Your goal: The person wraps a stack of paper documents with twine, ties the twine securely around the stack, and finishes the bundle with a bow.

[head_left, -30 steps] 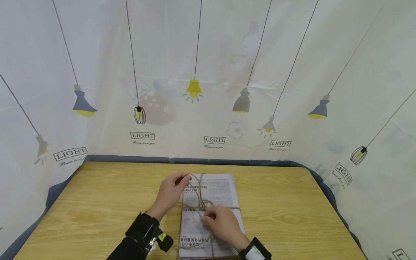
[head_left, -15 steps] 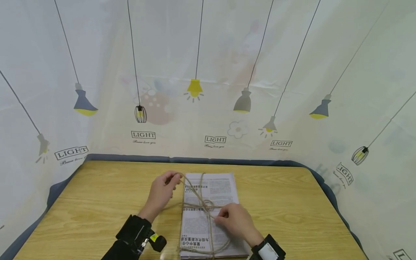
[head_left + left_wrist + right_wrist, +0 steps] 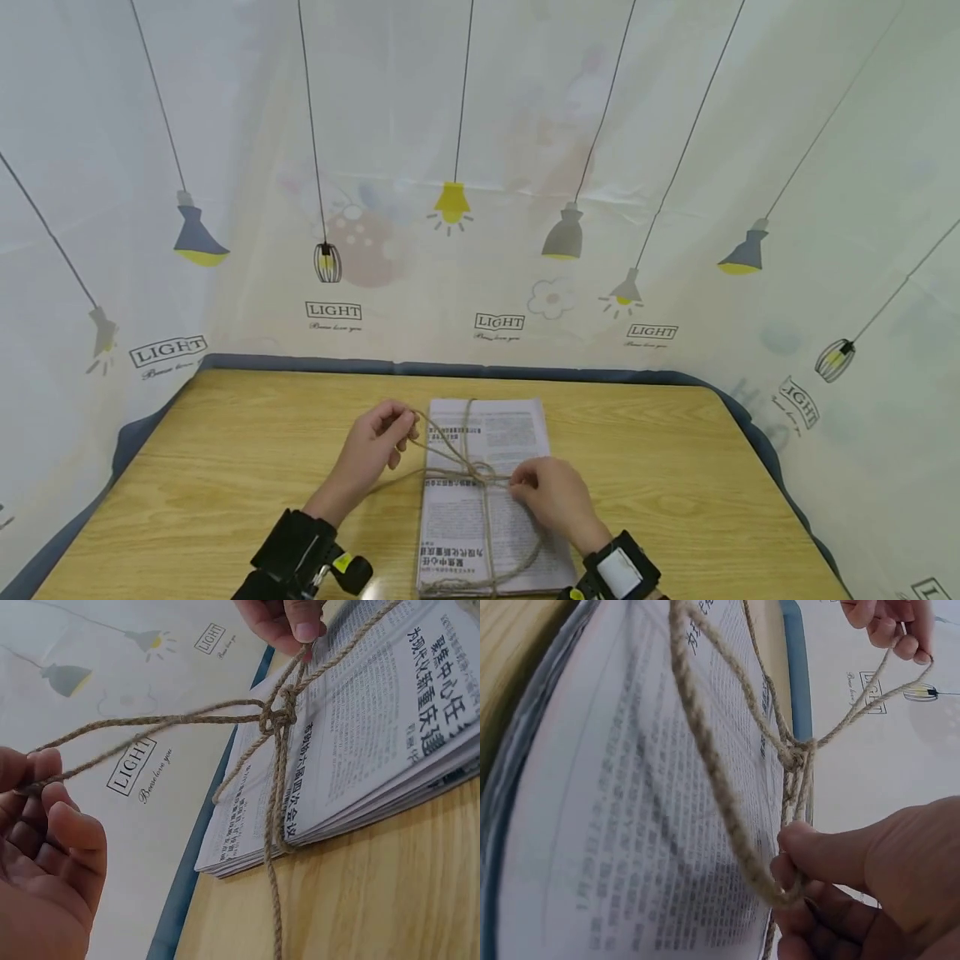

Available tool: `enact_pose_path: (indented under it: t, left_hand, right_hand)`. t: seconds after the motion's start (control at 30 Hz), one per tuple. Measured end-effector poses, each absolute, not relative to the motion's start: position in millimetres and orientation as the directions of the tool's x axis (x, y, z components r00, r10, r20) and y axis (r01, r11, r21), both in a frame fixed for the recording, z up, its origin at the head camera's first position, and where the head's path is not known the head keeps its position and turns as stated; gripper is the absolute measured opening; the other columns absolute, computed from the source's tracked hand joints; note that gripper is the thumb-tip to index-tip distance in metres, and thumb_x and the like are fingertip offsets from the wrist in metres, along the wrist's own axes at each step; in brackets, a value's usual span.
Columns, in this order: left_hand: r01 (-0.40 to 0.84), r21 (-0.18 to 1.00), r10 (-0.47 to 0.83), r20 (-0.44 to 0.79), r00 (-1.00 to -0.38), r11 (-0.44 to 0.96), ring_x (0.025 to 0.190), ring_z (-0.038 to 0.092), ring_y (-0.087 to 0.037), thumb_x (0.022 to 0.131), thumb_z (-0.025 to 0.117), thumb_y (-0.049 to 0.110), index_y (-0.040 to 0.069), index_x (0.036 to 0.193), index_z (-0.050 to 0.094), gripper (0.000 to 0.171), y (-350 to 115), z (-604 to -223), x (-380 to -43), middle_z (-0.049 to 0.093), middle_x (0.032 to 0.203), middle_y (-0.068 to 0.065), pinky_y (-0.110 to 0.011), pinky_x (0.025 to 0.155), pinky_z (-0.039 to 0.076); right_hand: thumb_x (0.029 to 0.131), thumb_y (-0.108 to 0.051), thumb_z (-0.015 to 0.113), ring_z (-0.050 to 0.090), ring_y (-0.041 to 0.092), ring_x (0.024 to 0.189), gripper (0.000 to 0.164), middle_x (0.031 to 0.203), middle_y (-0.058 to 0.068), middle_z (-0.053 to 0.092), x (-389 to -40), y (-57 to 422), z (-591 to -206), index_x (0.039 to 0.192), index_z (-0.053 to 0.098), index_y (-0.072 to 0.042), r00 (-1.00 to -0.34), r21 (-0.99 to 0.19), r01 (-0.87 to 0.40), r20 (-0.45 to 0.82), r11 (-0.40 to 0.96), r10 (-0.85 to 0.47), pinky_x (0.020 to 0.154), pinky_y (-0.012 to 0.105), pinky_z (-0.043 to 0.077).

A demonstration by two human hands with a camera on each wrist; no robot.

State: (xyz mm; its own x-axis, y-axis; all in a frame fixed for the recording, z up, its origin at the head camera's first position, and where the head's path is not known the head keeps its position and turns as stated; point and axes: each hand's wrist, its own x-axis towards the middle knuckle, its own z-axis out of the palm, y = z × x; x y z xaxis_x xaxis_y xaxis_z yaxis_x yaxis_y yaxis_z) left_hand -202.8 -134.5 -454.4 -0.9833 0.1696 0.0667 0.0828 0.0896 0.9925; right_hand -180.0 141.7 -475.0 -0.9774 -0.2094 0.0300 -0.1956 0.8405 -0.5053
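A stack of newspapers [image 3: 450, 525] lies on the table, wrapped lengthwise and crosswise in jute twine [image 3: 486, 525]. Near the middle of the top sheet the strands meet in a knot [image 3: 279, 716]. My left hand [image 3: 372, 446] pinches a loop of twine, drawn out taut to the upper left of the knot. Just right of the knot, my right hand [image 3: 553, 493] pinches more twine between thumb and fingers, low over the paper. In the right wrist view, a thick strand [image 3: 712, 765] bows down from that hand's fingertips. A twine end [image 3: 276, 922] hangs from the knot in the left wrist view.
The wooden table [image 3: 225, 467] extends on both sides of the stack. Behind its dark edge trim [image 3: 525, 374] hangs a pale cloth [image 3: 420, 100] printed with lamps. Black straps with small devices [image 3: 296, 554] sit on both wrists.
My hands have spread apart, the left going left and the right going right and slightly away from me. The twine between them has straightened, and strands have drawn closer around the knot.
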Motion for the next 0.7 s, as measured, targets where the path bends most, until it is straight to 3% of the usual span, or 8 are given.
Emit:
enact_pose_path:
  t: [0.27,0.43,0.7]
  left_hand:
    - [0.233,0.914,0.156,0.191,-0.969,0.332,0.072,0.047,-0.013,0.099,0.057,0.032,0.015,0.104,0.065,0.019,-142.4,-451.4,-195.3,0.055,0.083,-0.003,-0.026,0.066,0.039]
    - [0.237,0.913,0.137,0.202,-0.97,0.333,0.073,0.047,-0.014,0.098,0.058,0.032,0.018,0.102,0.065,0.016,-145.6,-453.6,-193.7,0.055,0.082,-0.004,-0.026,0.067,0.038]
    - [0.238,0.917,0.132,0.205,-0.97,0.319,0.073,0.045,-0.014,0.098,0.059,0.032,0.019,0.1,0.065,0.015,-148.1,-452.9,-188.9,0.053,0.081,-0.004,-0.026,0.066,0.037]
  right_hand:
    - [0.087,-0.004,0.068,0.051,0.007,0.064,0.012,0.074,-0.003,0.064,-185.8,135.0,-476.0,0.079,0.067,-0.012,-0.971,-0.578,-0.225,0.071,0.784,-0.227,0.059,0.025,0.041]
    - [0.089,-0.003,0.066,0.05,0.009,0.064,0.012,0.075,-0.002,0.063,-187.8,135.8,-475.8,0.08,0.066,-0.011,-0.966,-0.578,-0.234,0.051,0.782,-0.252,0.059,0.025,0.041]
    - [0.086,-0.014,0.073,0.049,0.008,0.06,0.015,0.069,-0.005,0.06,-193.7,139.5,-474.2,0.074,0.064,-0.014,-0.974,-0.502,-0.219,0.058,0.837,-0.219,0.057,0.025,0.039]
